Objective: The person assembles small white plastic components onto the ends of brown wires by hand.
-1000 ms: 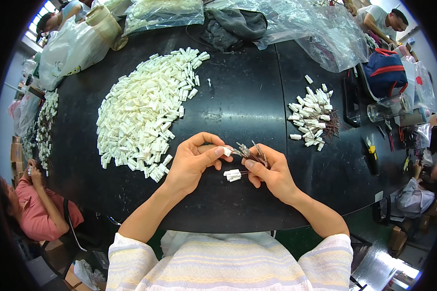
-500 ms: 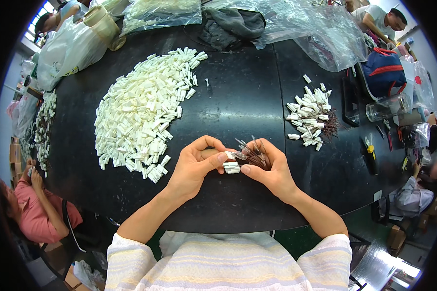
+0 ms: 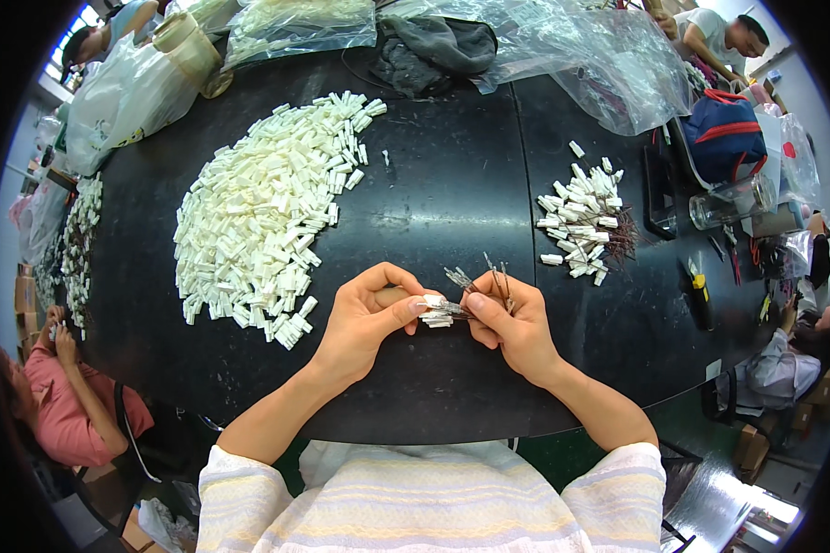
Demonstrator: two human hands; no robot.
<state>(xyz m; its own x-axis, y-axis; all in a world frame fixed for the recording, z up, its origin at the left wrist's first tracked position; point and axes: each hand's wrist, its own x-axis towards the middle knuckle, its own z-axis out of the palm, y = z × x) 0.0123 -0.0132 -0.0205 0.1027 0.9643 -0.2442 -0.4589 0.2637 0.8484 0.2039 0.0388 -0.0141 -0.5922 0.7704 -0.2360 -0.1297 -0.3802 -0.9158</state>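
Observation:
My left hand [image 3: 371, 318] pinches small white plastic connector housings [image 3: 440, 322] between thumb and fingers, just above the table's near middle. Closed around a bunch of thin dark wires with metal terminals [image 3: 458, 278], my right hand [image 3: 516, 324] meets it from the right. Some wire ends reach the housings; whether any sits inside one cannot be made out. On the left spreads a large heap of loose white housings [image 3: 249, 221]. A smaller pile of housings with brown wires [image 3: 583, 219] lies to the right.
Clear plastic bags [image 3: 609, 78] and a dark grey cloth [image 3: 438, 53] line the far edge. A yellow-black cutter [image 3: 700, 286], a glass jar [image 3: 730, 203] and a blue-red bag [image 3: 724, 129] stand at the right. Other people sit around, one in a pink top [image 3: 78, 401] at left.
My right hand has turned, its fingers and thumb now closing on the wires, with some brought to the housings in my left hand. The view has shifted slightly.

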